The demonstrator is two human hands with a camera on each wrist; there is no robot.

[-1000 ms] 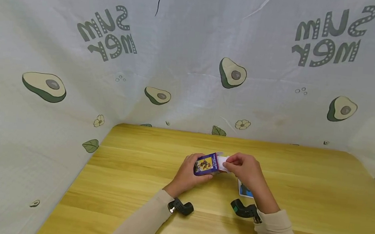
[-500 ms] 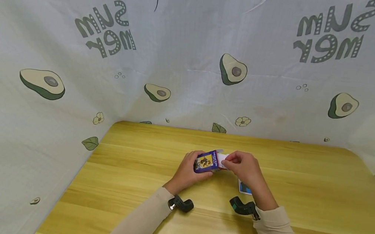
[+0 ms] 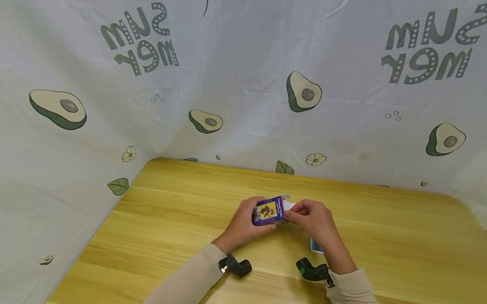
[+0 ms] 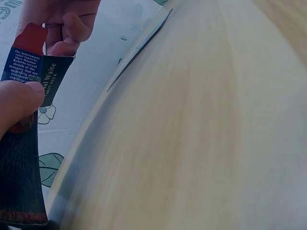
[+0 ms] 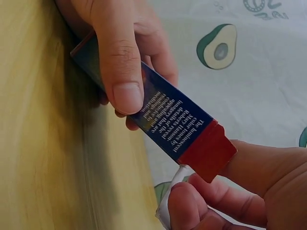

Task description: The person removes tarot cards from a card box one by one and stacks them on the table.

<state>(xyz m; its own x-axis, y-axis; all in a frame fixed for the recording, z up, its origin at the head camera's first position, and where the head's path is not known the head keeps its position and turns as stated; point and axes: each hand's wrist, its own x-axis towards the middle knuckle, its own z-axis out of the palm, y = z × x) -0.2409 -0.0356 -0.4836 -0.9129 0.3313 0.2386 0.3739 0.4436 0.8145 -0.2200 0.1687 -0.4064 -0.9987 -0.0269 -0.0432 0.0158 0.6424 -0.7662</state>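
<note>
Purple-and-blue printed cardboard tarot box held in both hands' reach above a yellow wood-grain table.

Left to right, head view: beige left sleeve; left hand, fingers and thumb curled round the purple-and-blue printed cardboard tarot box, which is tilted above the yellow wood-grain table, open end to the right; red cardboard flap projecting from that end, seen from the right wrist; thin white piece at the opening, its extent inside hidden; right hand, thumb and fingertips close together, pinching the white piece; blue, white-bordered card lying on the table, partly covered by the right wrist; beige right sleeve.
</note>
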